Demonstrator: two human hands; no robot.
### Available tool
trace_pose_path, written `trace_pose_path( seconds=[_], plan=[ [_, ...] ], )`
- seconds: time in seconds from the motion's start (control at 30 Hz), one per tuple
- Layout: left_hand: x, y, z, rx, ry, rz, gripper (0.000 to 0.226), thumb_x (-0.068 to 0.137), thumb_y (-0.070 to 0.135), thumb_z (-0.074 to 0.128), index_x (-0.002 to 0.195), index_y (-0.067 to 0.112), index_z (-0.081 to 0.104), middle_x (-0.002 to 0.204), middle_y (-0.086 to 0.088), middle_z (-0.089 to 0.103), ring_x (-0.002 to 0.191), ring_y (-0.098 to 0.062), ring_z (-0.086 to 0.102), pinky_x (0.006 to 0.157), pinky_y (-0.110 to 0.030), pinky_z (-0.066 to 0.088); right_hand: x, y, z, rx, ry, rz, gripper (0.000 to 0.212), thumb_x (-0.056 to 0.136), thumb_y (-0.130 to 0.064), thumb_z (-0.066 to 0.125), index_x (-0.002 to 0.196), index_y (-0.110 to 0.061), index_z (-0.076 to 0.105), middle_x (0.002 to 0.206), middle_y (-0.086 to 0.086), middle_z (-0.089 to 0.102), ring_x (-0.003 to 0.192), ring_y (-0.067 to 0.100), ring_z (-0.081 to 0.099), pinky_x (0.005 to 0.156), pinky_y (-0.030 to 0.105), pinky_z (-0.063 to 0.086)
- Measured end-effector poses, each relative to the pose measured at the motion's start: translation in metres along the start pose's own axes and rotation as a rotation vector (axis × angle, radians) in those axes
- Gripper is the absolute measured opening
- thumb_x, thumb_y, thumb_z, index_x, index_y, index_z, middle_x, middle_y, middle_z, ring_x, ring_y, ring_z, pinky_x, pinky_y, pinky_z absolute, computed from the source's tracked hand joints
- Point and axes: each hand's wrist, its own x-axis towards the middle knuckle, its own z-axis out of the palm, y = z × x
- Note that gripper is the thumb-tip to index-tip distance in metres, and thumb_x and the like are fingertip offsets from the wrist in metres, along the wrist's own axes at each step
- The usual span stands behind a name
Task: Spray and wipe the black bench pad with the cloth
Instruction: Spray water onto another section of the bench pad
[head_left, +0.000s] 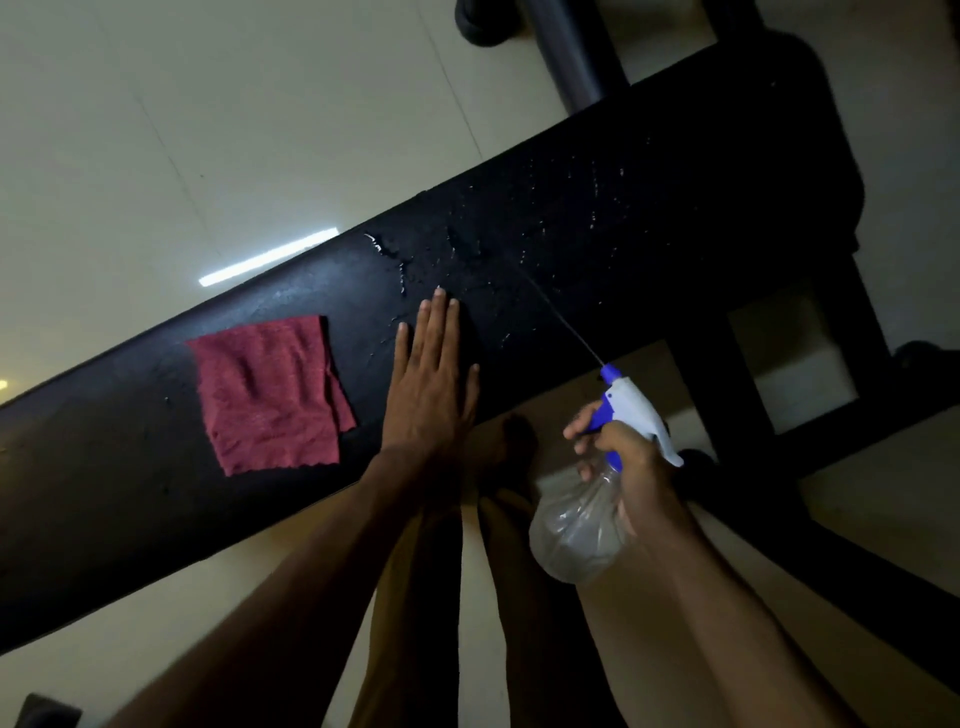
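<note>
The black bench pad (571, 244) runs diagonally from lower left to upper right, its middle and right part speckled with water drops. A red cloth (270, 392) lies flat on the pad, left of my hands. My left hand (428, 384) rests palm down on the pad beside the cloth, fingers straight and holding nothing. My right hand (626, 462) grips a clear spray bottle (582, 530) with a white and blue trigger head (631, 408), held off the pad's near edge. A thin jet leaves the nozzle toward the wet patch.
Pale tiled floor (208, 130) lies beyond the pad, with a bright light reflection on it. The bench's black frame and legs (841, 332) stand at the right. A dark tube and wheel (550, 41) sit at the top. My legs show below the pad.
</note>
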Motion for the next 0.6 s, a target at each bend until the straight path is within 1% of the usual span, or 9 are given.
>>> trace_pose_path(
  seconds=[0.07,0.13,0.2,0.23,0.33,0.37,0.47,0.53,0.6],
  plan=[
    [0.015,0.011,0.003,0.033,-0.035,0.084,0.072,0.103,0.041,0.027,0.161,0.005,0.007,0.17,-0.013,0.0,0.157,-0.024,-0.001,0.128,-0.047,0.002,0.0,-0.007,-0.015,0.044,0.059,-0.027,0.022,0.067,-0.011,0.048,0.078,-0.013,0.067,0.088,0.005,0.071,0.071,0.011,0.057,0.047,0.024,0.04],
    [0.031,0.025,0.004,0.057,-0.043,0.113,0.072,0.103,0.043,0.024,0.161,0.004,0.006,0.17,-0.013,0.0,0.157,-0.025,-0.002,0.128,-0.048,0.002,-0.001,-0.015,-0.03,0.073,0.112,-0.054,0.024,0.068,-0.011,0.048,0.081,-0.013,0.068,0.092,0.003,0.073,0.071,0.01,0.058,0.047,0.023,0.04],
    [0.045,0.038,0.005,0.075,-0.049,0.129,0.071,0.105,0.043,0.022,0.161,0.004,0.003,0.17,-0.013,-0.003,0.157,-0.025,-0.004,0.128,-0.048,0.0,-0.003,-0.024,-0.044,0.114,0.163,-0.074,0.021,0.066,-0.01,0.047,0.073,-0.015,0.067,0.085,0.004,0.071,0.069,0.011,0.056,0.047,0.024,0.039],
    [0.051,0.044,0.005,0.082,-0.052,0.133,0.071,0.105,0.043,0.024,0.161,0.005,0.001,0.17,-0.013,-0.005,0.157,-0.025,-0.005,0.128,-0.048,-0.001,-0.003,-0.028,-0.051,0.133,0.182,-0.086,0.02,0.066,-0.01,0.047,0.072,-0.014,0.065,0.083,0.004,0.07,0.069,0.013,0.056,0.047,0.024,0.039],
    [0.059,0.056,0.007,0.106,-0.059,0.114,0.074,0.105,0.042,0.028,0.161,0.005,-0.002,0.169,-0.013,-0.008,0.157,-0.026,-0.008,0.127,-0.051,-0.004,-0.004,-0.037,-0.068,0.164,0.243,-0.124,0.023,0.066,-0.011,0.048,0.083,-0.009,0.064,0.093,0.007,0.071,0.072,0.013,0.057,0.047,0.023,0.039],
    [0.06,0.058,0.008,0.111,-0.057,0.1,0.074,0.105,0.041,0.029,0.161,0.004,-0.002,0.169,-0.013,-0.009,0.157,-0.026,-0.008,0.127,-0.052,-0.004,-0.004,-0.039,-0.074,0.185,0.27,-0.126,0.024,0.064,-0.011,0.048,0.083,-0.008,0.062,0.093,0.008,0.07,0.071,0.013,0.056,0.047,0.023,0.038],
    [0.061,0.064,0.009,0.126,-0.052,0.151,0.074,0.105,0.039,0.034,0.161,0.004,0.0,0.168,-0.011,-0.009,0.157,-0.025,-0.008,0.126,-0.054,-0.003,-0.002,-0.043,-0.088,0.27,0.35,-0.144,0.018,0.061,-0.009,0.047,0.075,-0.01,0.059,0.085,0.009,0.064,0.068,0.015,0.052,0.048,0.025,0.036],
    [0.061,0.066,0.009,0.13,-0.075,0.23,0.073,0.105,0.038,0.036,0.161,0.005,0.002,0.17,-0.01,-0.006,0.157,-0.024,-0.007,0.127,-0.053,-0.002,-0.001,-0.041,-0.095,0.309,0.392,-0.158,0.021,0.062,-0.01,0.047,0.073,-0.013,0.065,0.091,0.01,0.067,0.069,0.015,0.054,0.049,0.025,0.037],
    [0.06,0.067,0.01,0.136,-0.093,0.233,0.073,0.106,0.039,0.035,0.161,0.006,0.001,0.169,-0.009,-0.008,0.156,-0.023,-0.009,0.126,-0.052,-0.006,-0.001,-0.037,-0.098,0.312,0.418,-0.148,0.023,0.063,-0.013,0.047,0.075,-0.013,0.067,0.093,0.008,0.07,0.067,0.013,0.055,0.049,0.025,0.037]
  ],
)
